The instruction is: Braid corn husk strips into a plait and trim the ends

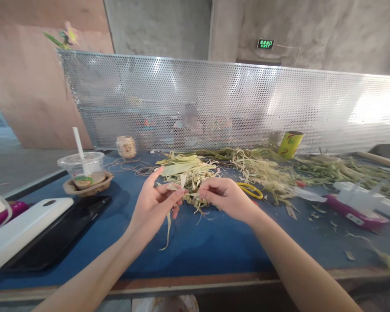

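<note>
Above the front half of the blue table, my left hand (160, 199) pinches a pale dried leaf strip (191, 196) between thumb and fingers, its index finger pointing up. A narrow loose end (168, 229) hangs below that hand. On the other side my right hand (229, 197) is closed, fingertips pressed together at the strip's right end. Just behind both hands lies a pile of pale green and cream leaf strips (185, 167), partly hidden by them. A yellow loop (251, 190), perhaps a scissors handle, lies beside my right hand.
A lidded plastic cup (82, 167) with a straw stands at left, near a black tablet-like slab (61, 234) and white power bank-like object (29, 229). More shredded fibres (260, 171), a yellow-green tube (290, 145) and a magenta-white device (357, 212) are right. Perforated metal panel (214, 99) closes the back.
</note>
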Demonstrator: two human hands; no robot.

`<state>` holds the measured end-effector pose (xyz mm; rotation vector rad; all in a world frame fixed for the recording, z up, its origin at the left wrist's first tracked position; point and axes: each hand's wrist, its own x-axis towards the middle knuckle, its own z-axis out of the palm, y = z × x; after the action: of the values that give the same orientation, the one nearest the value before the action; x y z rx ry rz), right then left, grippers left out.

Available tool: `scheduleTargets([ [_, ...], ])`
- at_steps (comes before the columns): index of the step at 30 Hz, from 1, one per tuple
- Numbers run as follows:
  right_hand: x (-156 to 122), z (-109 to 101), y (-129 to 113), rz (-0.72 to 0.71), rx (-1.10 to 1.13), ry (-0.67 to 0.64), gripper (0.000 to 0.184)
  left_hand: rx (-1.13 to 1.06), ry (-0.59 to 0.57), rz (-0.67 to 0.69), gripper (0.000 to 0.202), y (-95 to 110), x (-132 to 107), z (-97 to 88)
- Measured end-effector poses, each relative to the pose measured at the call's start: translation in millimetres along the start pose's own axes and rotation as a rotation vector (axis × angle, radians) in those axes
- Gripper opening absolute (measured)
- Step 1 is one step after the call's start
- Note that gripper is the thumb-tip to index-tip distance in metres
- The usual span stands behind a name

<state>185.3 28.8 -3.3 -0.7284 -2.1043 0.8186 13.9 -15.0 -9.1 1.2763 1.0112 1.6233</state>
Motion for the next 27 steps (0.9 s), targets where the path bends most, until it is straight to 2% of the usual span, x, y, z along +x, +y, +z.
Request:
scheduleTargets([
  [5, 1, 2, 0, 0.100, 0.095, -0.017, 0.024, 0.035, -0.135, -0.068, 0.096, 4, 1, -2.1],
  [11, 3, 20, 3, 0.146, 0.219, -0.029, 0.024, 0.179, -0.110, -0.100, 0.099, 7, -2, -0.8],
  [15, 5, 26, 8, 0.154, 0.186, 0.068, 0.023, 0.251, -0.027, -0.012, 0.108, 6, -1, -2.0],
  [18, 4, 26, 7, 0.154, 0.176, 0.084, 0.020, 0.309, 0.017, 0.032, 0.106, 6, 0, -2.8],
  [25, 5, 25, 7, 0.171, 0.243, 0.108, 0.018, 0.555, -0.083, 0.178, 0.098, 1, -4, -8.7],
  [27, 5, 28, 9, 0.164, 0.245, 0.150, 0.016, 0.556, -0.059, 0.221, 0.099, 0, -4, -10.4],
])
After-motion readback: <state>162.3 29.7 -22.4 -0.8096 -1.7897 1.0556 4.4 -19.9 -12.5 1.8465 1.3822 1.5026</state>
